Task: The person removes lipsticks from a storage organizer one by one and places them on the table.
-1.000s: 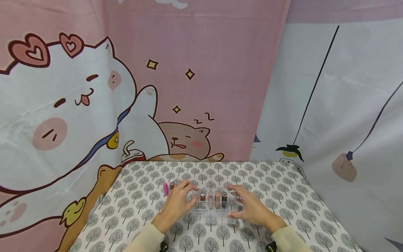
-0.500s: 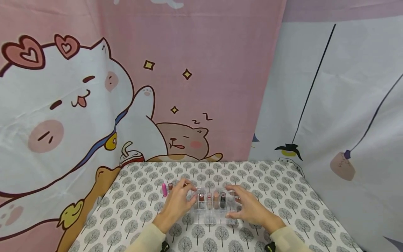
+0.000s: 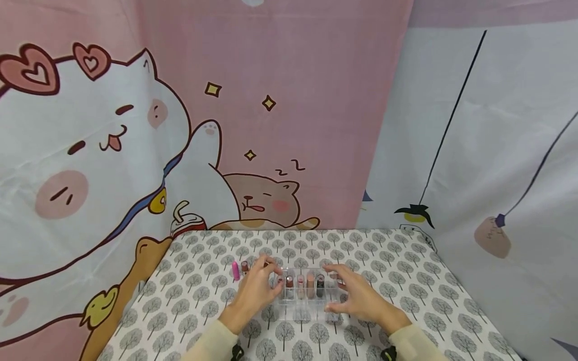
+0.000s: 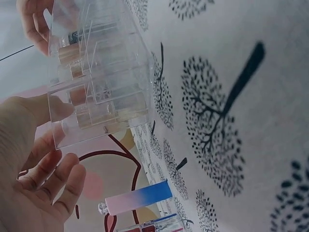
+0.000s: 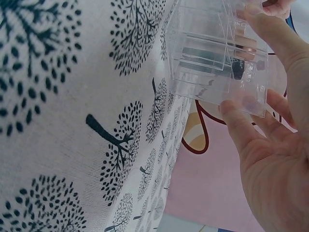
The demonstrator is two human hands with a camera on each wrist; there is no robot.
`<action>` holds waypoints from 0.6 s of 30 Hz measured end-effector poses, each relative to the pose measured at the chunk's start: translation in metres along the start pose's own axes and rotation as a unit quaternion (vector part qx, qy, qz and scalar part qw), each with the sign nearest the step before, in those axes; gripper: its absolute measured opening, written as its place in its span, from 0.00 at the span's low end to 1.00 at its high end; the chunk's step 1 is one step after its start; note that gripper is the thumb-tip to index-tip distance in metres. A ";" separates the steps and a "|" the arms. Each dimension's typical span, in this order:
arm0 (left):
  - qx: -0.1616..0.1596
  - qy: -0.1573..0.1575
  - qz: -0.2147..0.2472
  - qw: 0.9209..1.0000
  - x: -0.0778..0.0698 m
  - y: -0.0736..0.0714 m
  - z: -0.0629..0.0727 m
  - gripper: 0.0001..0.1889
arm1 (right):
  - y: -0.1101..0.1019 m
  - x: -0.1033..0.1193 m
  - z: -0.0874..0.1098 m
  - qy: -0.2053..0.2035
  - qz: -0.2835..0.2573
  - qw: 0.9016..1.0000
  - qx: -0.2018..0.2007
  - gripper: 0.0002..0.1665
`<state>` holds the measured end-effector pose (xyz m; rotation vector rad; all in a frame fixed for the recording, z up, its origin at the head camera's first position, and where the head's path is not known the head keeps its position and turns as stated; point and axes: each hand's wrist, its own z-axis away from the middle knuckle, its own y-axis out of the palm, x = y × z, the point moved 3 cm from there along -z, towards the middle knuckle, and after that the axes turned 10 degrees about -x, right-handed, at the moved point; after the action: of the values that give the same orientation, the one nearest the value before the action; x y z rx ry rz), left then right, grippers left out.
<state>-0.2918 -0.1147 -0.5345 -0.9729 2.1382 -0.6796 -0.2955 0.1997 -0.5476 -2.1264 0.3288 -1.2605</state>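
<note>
A clear lipstick organizer (image 3: 300,312) stands on the table with several lipsticks upright in its compartments. Among them are a black one (image 3: 320,286) and a peach one (image 3: 310,286). My left hand (image 3: 255,286) holds the organizer's left end; in the left wrist view its thumb (image 4: 59,108) lies at the edge beside a gold tube (image 4: 91,116), with the other fingers loosely curled behind. Around the right end curves my right hand (image 3: 361,298), thumb on the near side and forefinger on the far side. In the right wrist view its fingertips touch the clear wall (image 5: 193,87).
Left of the organizer stand a bright pink tube (image 3: 236,271) and a brown-topped lipstick (image 3: 245,267). The left wrist view also shows a pink-and-blue tube (image 4: 137,197). A tree-print cloth (image 3: 189,321) covers the table. Cartoon curtains (image 3: 316,125) hang behind.
The head view has shifted slightly. Both hands and the organizer keep about the same place relative to each other.
</note>
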 end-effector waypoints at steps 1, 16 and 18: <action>0.000 0.004 -0.001 1.000 0.000 -0.001 0.000 0.14 | 0.000 0.000 0.000 -0.001 0.002 1.000 -0.001 0.64; 0.006 0.117 -0.043 0.992 -0.006 -0.007 -0.004 0.12 | -0.001 -0.001 -0.002 0.004 0.000 1.000 -0.005 0.63; 0.011 0.113 -0.048 0.992 -0.007 -0.007 -0.005 0.12 | 0.000 -0.001 -0.002 0.002 0.000 1.000 -0.003 0.63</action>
<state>-0.2890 -0.1124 -0.5245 -1.0337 2.2834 -0.8957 -0.2976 0.1999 -0.5477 -2.1288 0.3340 -1.2658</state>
